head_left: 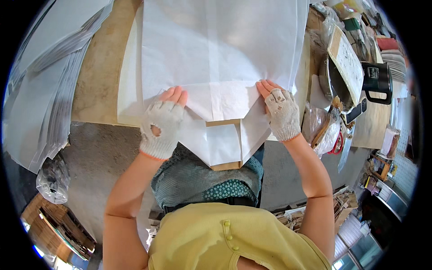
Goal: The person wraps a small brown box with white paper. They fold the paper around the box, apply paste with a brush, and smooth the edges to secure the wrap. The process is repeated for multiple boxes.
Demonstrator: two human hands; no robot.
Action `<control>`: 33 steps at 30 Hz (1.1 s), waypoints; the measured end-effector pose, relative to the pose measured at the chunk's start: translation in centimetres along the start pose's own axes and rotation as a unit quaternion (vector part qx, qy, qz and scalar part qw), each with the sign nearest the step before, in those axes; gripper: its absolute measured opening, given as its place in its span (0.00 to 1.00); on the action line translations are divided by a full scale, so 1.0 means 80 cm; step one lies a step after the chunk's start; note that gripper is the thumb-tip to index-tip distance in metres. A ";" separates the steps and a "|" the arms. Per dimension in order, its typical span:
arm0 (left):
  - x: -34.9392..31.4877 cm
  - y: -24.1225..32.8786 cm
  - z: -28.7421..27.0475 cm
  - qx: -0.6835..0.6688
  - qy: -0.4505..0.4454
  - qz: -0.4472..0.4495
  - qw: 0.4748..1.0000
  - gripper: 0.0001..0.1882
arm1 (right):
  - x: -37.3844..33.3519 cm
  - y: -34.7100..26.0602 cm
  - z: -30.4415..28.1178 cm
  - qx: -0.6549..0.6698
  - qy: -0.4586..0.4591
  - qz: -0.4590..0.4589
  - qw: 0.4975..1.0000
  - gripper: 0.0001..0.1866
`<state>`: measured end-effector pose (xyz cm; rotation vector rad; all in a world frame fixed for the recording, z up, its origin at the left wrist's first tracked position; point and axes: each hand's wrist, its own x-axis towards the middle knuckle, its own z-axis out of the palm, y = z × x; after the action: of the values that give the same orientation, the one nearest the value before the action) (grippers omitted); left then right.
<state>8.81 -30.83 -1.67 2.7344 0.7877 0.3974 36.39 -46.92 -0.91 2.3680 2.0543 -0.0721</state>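
A large white paper bag (180, 45) lies flat on the wooden table in front of me. Its near end is spread into a folded bottom (222, 139) with slanted flaps and brown inner paper showing, and this end hangs past the table's edge toward my lap. My left hand (162, 119), in a worn fingerless knit glove, rests on the left corner of the fold with fingers stretched out. On the right corner lies my right hand (281, 108), similarly gloved, its fingers extended flat on the paper. Both palms press on the bag; neither grips it.
Stacked white paper sheets (49, 90) overhang the table (96, 85) at left. At right stand a black mug (377, 83), a container with a white lid (346, 63), a phone (357, 110), red-handled scissors (336, 143) and plastic wrapping (326, 130). A plastic bag (53, 180) hangs below the sheets.
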 end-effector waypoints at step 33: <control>0.047 0.029 0.045 0.065 0.081 -0.049 0.993 0.09 | 0.031 -0.048 0.020 0.215 0.234 0.130 0.939 0.12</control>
<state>14.18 -31.33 -3.56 2.7948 1.0173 0.5704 32.87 -43.98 -2.51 3.1734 2.0357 0.0584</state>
